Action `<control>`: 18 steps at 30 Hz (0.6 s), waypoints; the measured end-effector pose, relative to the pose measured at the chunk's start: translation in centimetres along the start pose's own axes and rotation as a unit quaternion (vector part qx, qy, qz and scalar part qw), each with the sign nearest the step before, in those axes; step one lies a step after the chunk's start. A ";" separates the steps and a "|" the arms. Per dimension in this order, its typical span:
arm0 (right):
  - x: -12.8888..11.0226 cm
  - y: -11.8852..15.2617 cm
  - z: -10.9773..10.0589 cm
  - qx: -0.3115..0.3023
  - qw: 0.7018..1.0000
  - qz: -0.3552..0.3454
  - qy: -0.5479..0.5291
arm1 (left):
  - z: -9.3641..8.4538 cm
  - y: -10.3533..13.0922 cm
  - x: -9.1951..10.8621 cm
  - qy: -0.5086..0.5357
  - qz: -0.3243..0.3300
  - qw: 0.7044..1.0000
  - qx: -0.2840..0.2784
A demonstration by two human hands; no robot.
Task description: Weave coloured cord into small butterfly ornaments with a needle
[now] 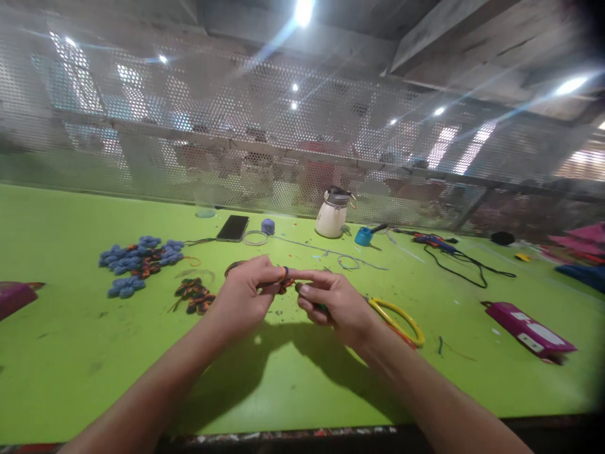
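Note:
My left hand [248, 291] is closed on a small crochet piece [286, 287] of dark red and multicolored yarn, with a strand wrapped around the index finger. Close on its right, my right hand [333, 297] pinches what looks like a crochet hook with a green handle [322, 307], mostly hidden by the fingers. The right index finger reaches across to the left one. Left of my left hand lies a pile of dark variegated crocheted pieces [193, 295]. Farther left are several blue crocheted flowers [125, 258], some with dark variegated ones among them.
On the green table [283, 403] are a phone [233, 228], a purple yarn ball [268, 227], a cream jug [331, 217], a blue pot [363, 236], a corded glue gun [435, 241], a yellow loop handle [399, 321] and a magenta box [529, 331]. A perforated screen [283, 139] stands behind.

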State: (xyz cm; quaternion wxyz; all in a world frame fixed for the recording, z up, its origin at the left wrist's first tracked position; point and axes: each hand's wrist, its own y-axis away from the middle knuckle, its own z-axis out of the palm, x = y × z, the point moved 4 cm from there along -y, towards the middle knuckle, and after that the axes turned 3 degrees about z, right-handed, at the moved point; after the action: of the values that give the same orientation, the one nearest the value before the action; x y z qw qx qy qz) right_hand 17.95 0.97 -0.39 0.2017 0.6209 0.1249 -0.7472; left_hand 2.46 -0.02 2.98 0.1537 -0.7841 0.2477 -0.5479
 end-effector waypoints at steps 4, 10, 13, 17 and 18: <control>0.1 0.2 1.1 -0.007 0.994 -0.063 -0.093 | -0.1 0.4 -0.9 0.219 -0.072 0.972 0.042; -0.5 0.9 0.9 -0.016 0.990 -0.140 -0.023 | 0.3 0.8 -0.9 0.441 -0.129 0.887 0.053; -1.3 1.3 0.6 -0.021 0.979 -0.194 0.065 | 0.2 0.8 -0.6 0.454 -0.134 0.879 0.051; -2.2 1.8 0.1 0.004 0.956 -0.237 0.173 | -0.1 0.9 -0.3 0.446 -0.133 0.884 0.047; -2.4 1.9 0.0 0.011 0.949 -0.247 0.195 | -0.2 1.0 -0.2 0.442 -0.130 0.886 0.048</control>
State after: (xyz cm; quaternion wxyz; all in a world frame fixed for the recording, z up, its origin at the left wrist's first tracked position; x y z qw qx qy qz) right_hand 19.18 -0.31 2.06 -0.0248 0.7066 0.3032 -0.6389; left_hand 1.97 -0.70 2.41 -0.0070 -0.4775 0.1598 -0.8639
